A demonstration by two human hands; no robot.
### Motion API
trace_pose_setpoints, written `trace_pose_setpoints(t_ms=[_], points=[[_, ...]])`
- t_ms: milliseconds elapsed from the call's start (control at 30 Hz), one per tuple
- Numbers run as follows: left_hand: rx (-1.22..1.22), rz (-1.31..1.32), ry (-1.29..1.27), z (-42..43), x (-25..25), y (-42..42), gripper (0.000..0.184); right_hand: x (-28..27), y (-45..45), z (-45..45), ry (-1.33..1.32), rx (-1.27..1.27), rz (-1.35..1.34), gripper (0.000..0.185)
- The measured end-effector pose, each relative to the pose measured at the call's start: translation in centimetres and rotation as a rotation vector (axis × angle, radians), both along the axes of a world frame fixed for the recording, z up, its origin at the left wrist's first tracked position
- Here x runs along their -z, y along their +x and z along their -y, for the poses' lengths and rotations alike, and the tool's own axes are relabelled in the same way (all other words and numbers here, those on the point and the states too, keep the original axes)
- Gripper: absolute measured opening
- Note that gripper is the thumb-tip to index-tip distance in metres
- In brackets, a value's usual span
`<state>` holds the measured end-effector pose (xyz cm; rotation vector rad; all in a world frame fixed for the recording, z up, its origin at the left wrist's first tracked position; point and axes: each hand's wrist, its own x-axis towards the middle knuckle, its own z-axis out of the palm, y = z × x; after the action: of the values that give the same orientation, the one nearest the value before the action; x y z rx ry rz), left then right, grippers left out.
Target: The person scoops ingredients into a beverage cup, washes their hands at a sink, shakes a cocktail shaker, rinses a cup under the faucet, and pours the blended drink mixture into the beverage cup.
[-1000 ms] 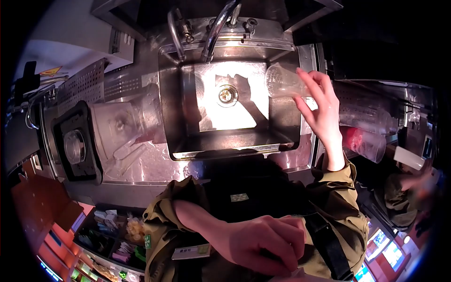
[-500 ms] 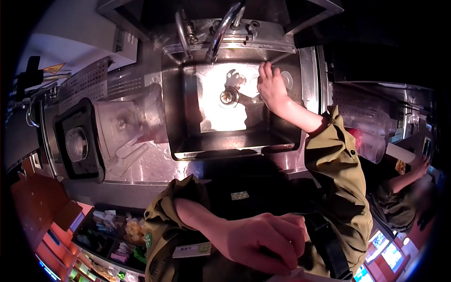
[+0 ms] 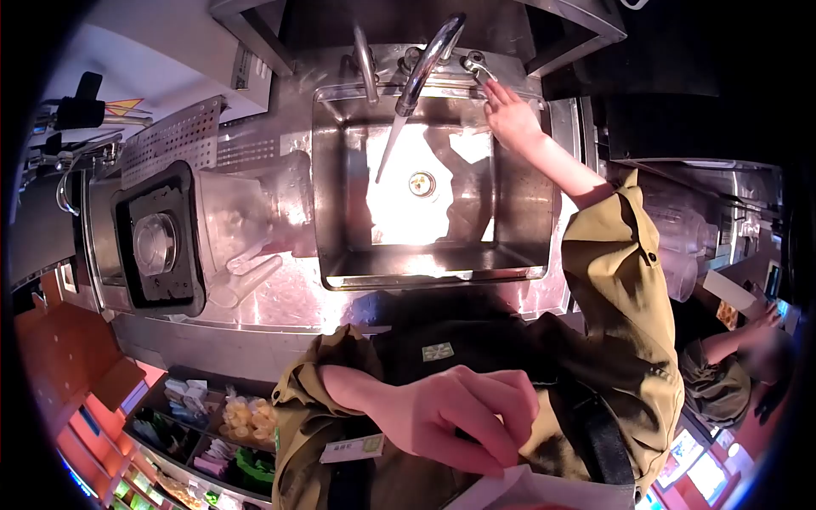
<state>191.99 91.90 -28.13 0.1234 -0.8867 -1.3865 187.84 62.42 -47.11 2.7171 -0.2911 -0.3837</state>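
In the head view, my right hand (image 3: 514, 121) reaches over the back right of the steel sink (image 3: 518, 217). Its fingers are stretched out, the tips at the tap lever (image 3: 481, 65). Water (image 3: 392, 146) runs in a thin stream from the curved faucet (image 3: 427, 61) into the basin. Low in front of my body, my left hand (image 3: 463, 416) is closed in a pinch on a thin white sheet-like thing (image 3: 544, 491). The frame's lower edge cuts that sheet off, so its kind cannot be made out.
Left of the sink lies a large clear container (image 3: 229, 204) beside a black-rimmed tray (image 3: 189, 293). A clear scoop (image 3: 246, 280) is near the counter's front edge. Clear containers (image 3: 680, 268) stand to the right. Another person's arm (image 3: 735, 336) shows at far right.
My right hand has moved from inside the basin up to the tap lever. Water now flows from the faucet. My left hand keeps its pinch, and more of the white sheet shows.
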Motion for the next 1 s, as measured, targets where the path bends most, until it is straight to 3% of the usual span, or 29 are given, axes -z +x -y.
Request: trace_pose_setpoints(t_ms=[100, 200, 267, 300, 367, 600, 800, 900, 933, 1000], points=[[-0.023, -0.009, -0.031, -0.2, 0.2, 0.0, 0.004, -0.6, -1.3, -3.0, 0.401, 0.169, 0.335, 0.049], [-0.015, -0.012, -0.041, -0.3, -0.1, -0.6, 0.004, 4.2, -1.1, -7.4, 0.916, 0.328, 0.573, 0.040], [-0.010, -0.023, -0.043, -0.3, -0.5, -1.3, 0.004, 5.8, 0.6, -10.7, 1.304, 0.525, 0.581, 0.036], [-0.012, -0.016, -0.038, -0.5, -0.6, -1.5, 0.004, 8.1, 1.6, -12.0, 1.273, 0.435, 0.700, 0.037], [-0.021, 0.006, -0.039, -0.7, -0.9, -1.6, 0.004, 9.0, 3.9, -13.7, 1.379, 0.687, 0.649, 0.042], [-0.205, 0.061, -0.064, -1.8, -1.0, -0.7, 0.006, 8.6, 5.2, -16.0, 1.327, 0.801, 0.823, 0.046], [-0.159, 0.056, -0.093, -1.1, -1.6, -1.5, 0.007, 10.9, 4.7, -15.6, 1.440, 0.675, 0.853, 0.049], [-0.144, 0.070, -0.123, -1.2, -1.6, -1.2, 0.008, 11.7, 4.2, -15.8, 1.608, 0.664, 0.851, 0.037], [-0.142, 0.066, -0.136, -1.2, -1.8, -1.2, 0.009, 8.2, 3.3, -15.2, 1.580, 0.728, 0.631, 0.030], [-0.127, 0.058, -0.144, -1.3, -2.1, -1.2, 0.010, 9.6, 1.0, -14.6, 1.706, 0.363, 0.273, 0.030]])
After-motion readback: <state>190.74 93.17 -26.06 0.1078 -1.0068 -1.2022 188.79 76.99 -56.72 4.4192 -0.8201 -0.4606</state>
